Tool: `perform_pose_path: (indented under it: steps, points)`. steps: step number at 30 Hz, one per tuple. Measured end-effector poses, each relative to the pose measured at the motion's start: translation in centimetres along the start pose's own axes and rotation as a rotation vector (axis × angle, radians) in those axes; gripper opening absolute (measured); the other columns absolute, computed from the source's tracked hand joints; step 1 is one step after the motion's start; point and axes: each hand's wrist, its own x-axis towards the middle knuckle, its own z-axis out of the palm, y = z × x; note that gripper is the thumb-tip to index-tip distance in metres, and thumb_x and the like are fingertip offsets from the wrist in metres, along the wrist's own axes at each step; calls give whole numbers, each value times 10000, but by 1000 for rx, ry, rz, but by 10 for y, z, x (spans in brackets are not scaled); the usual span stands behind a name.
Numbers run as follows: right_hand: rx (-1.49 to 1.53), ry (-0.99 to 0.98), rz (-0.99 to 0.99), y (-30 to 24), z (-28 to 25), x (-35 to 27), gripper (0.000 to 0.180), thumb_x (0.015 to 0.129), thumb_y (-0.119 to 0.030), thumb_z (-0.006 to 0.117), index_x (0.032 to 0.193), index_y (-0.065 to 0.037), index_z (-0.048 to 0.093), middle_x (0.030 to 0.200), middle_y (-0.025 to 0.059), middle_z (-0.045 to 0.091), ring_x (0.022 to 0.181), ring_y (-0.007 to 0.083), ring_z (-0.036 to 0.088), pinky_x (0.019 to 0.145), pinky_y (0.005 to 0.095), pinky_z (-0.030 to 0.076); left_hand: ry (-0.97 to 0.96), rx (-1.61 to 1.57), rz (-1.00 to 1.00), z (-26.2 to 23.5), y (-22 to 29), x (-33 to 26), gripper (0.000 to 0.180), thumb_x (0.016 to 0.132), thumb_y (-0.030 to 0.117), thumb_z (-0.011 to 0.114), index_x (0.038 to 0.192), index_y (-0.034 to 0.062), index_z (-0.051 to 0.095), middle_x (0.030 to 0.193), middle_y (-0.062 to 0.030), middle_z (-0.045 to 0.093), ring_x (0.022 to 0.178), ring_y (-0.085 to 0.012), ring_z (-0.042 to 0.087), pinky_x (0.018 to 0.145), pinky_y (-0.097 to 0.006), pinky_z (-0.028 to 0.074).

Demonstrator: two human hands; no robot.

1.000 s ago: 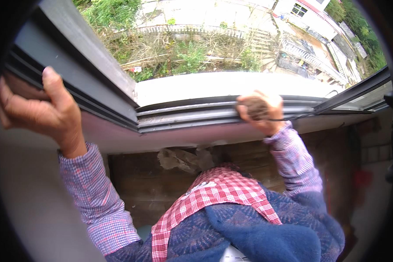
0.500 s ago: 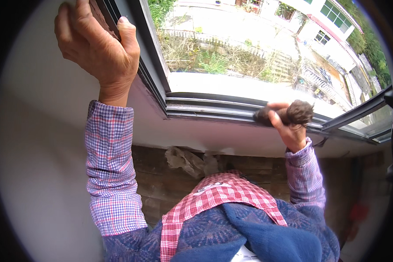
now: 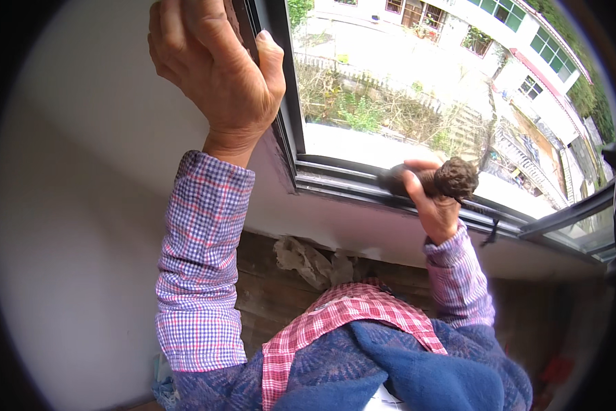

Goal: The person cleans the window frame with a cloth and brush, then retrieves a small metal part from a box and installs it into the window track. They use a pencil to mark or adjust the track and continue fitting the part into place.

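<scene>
My left hand (image 3: 219,68) is raised high and grips the dark upright window frame (image 3: 277,82), fingers curled round its edge. My right hand (image 3: 434,202) holds a dark, round-headed brush (image 3: 451,178) over the lower window track (image 3: 349,181), its bristly head pointing right. Both arms wear checked purple sleeves. The window stands open onto a yard far below.
A white wall (image 3: 82,226) fills the left side. Below the white sill (image 3: 362,226) is a brown surface with a crumpled grey rag (image 3: 308,260). A second dark frame edge (image 3: 568,216) runs at the right. My red-checked collar and blue garment fill the bottom.
My left hand has climbed from the lower left track up the upright frame. The view has swung left and up. My right hand stays on the lower track with the brush.
</scene>
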Motion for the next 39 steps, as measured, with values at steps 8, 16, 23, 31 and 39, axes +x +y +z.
perform_pose_path:
  steps: [8,16,23,31,39]
  points:
    - [130,-323,7,24,80,28,337,890,-237,771,1177,-79,691,941,40,686,914,147,649,847,310,530,-37,-95,-41,-4,9,11,640,989,317,489,1485,-64,352,1538,-277,247,1417,-406,305,1166,-479,299]
    - [-144,-17,-191,17,20,18,302,884,-190,764,1124,-33,670,908,88,722,783,137,714,690,274,599,-19,-79,17,3,-6,10,646,985,304,508,1490,-59,335,1516,-274,273,1419,-401,292,1163,-468,301]
    - [61,-150,-47,31,94,43,236,897,-181,744,1088,-61,675,1058,85,653,988,197,640,902,362,526,-22,-120,80,-3,1,14,679,885,229,626,1475,15,368,1454,-250,333,1354,-381,308,1139,-492,256]
    - [-199,22,-260,7,-53,17,151,860,-96,709,1005,-58,695,995,75,670,964,216,584,898,368,464,-83,-154,39,-6,-1,17,676,892,198,639,1469,-15,359,1468,-247,306,1352,-371,300,1141,-481,271]
    - [160,-226,-60,32,87,65,228,918,-178,711,1106,-54,675,1003,41,669,945,137,620,868,321,514,-73,-154,45,-5,-2,19,664,895,238,610,1472,4,377,1462,-254,299,1342,-371,309,1130,-476,287]
